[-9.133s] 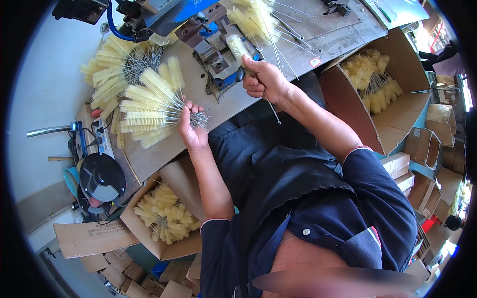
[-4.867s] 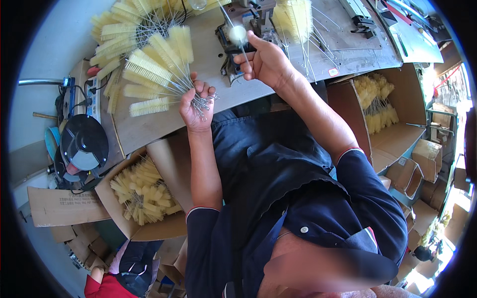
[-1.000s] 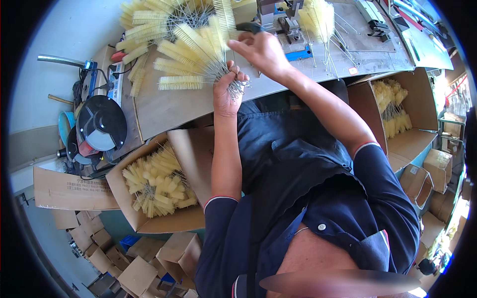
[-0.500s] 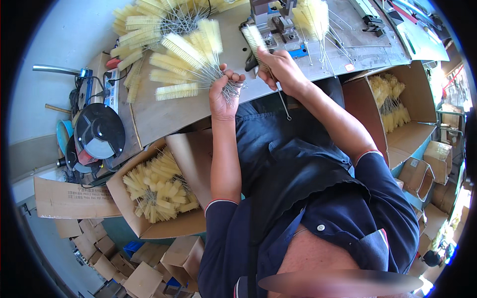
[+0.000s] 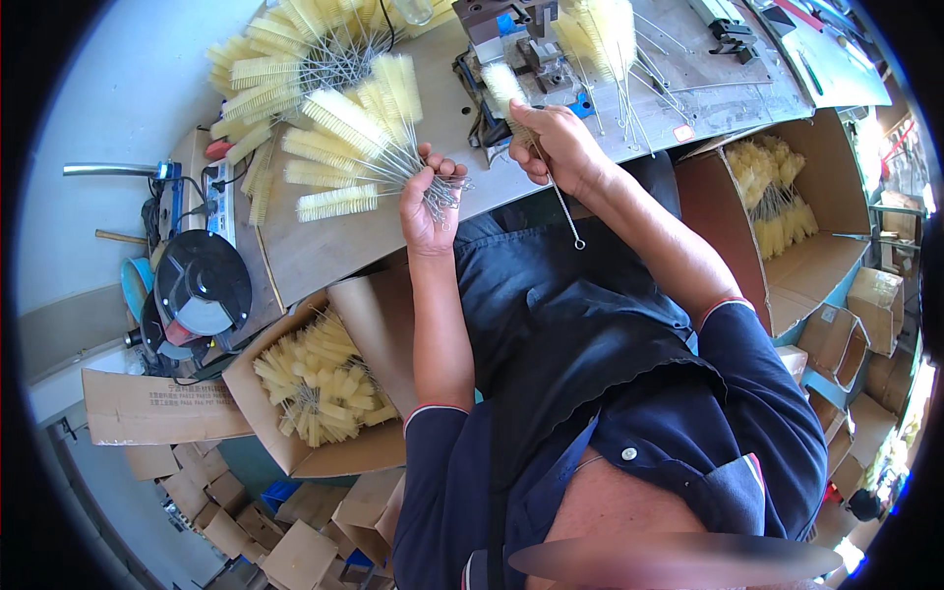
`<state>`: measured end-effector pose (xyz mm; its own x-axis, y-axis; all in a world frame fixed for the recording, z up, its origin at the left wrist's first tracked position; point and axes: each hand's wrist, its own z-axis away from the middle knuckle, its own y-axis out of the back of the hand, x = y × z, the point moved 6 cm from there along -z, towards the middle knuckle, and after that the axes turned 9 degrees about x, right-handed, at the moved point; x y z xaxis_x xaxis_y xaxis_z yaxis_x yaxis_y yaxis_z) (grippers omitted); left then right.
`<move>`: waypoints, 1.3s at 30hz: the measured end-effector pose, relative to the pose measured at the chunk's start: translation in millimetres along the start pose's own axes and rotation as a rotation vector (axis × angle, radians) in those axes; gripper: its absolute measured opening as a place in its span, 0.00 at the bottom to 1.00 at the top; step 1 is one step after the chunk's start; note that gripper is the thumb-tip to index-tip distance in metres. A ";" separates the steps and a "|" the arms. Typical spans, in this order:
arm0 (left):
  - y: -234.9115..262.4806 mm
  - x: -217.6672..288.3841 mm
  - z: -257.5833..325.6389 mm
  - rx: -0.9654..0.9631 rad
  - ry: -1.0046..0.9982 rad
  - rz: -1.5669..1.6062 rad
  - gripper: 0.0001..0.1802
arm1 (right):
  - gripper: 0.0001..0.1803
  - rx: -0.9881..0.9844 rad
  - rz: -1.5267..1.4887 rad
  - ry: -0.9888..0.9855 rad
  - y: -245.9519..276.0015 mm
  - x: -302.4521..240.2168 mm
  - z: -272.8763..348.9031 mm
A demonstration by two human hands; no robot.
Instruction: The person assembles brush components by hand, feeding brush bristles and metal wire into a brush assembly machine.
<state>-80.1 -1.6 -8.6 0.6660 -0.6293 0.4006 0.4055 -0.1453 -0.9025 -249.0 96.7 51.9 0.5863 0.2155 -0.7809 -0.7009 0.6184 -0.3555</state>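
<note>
A fan of brushes (image 5: 344,123) in the left hand (image 5: 431,211), one brush (image 5: 503,84) in the right hand (image 5: 559,143)
The left hand is wrapped around the thin wire ends of the fan of brushes, and their fluffy yellow tops spread out to the left, over the gray table (image 5: 324,246). The right hand pinches the one brush near the bottom of its fluffy part, which points up toward a metal machine (image 5: 487,25); its wire comes down past the hand to a little ring, in front of the dark apron (image 5: 551,324). A big pile of brushes (image 5: 265,74) lies behind the fan, and a smaller bunch (image 5: 605,34) sits just right of the machine. Brushes also fill part of the left box (image 5: 334,459) and the right box (image 5: 836,187)
</note>
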 end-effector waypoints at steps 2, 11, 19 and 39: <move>-0.8 -2.0 -0.7 0.000 0.009 -0.008 0.20 | 0.22 0.003 -0.013 0.012 2.5 -3.1 -6.4; 0.6 -0.1 -3.0 0.017 0.017 0.043 0.22 | 0.33 -0.042 -0.203 -0.055 -2.6 -21.2 -21.8; -3.1 -1.4 -2.4 0.043 0.007 -0.005 0.21 | 0.35 -0.141 -0.280 -0.067 -25.7 -36.9 -3.2; -2.9 -0.4 -2.8 0.023 0.009 0.020 0.20 | 0.22 0.270 -0.030 0.389 58.6 -20.3 -7.0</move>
<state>-83.3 -3.1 -6.6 0.6682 -0.6390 0.3810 0.4065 -0.1153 -0.9063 -304.8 123.2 43.3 0.3730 -0.0727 -0.9250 -0.5250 0.8055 -0.2750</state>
